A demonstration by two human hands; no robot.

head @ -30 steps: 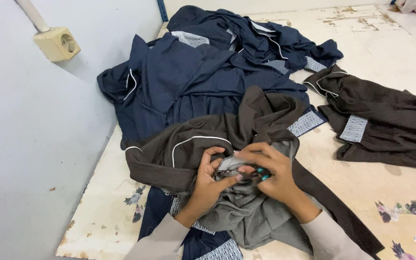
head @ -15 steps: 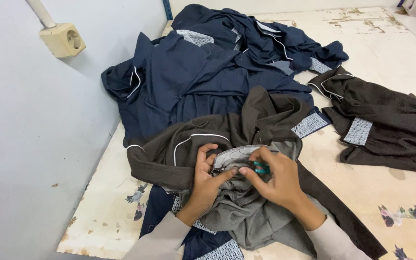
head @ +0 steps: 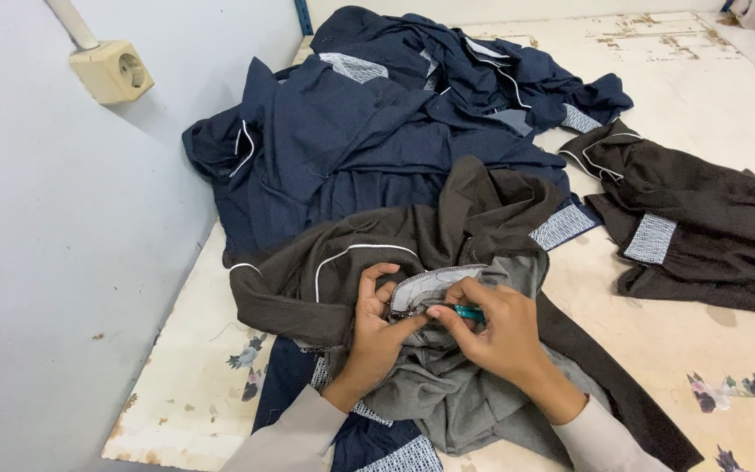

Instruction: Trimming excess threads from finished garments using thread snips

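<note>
A dark brown garment (head: 447,227) with thin white piping lies crumpled in front of me, its grey inner side (head: 456,402) turned up. My left hand (head: 377,328) pinches a grey patterned trim piece (head: 425,288) on that garment. My right hand (head: 500,328) holds a small teal tool (head: 469,312) with its tip against the same trim, right beside my left thumb. Both hands rest on the fabric near the table's front edge.
A heap of navy garments (head: 377,131) with white piping fills the table's back left. Another dark brown garment (head: 709,227) lies at the right. The worn white table (head: 692,79) meets a grey wall at left, which carries a beige socket (head: 111,74).
My hands stay on the trim with only small finger shifts. The teal tool shows more plainly now, and the view has tilted slightly.
</note>
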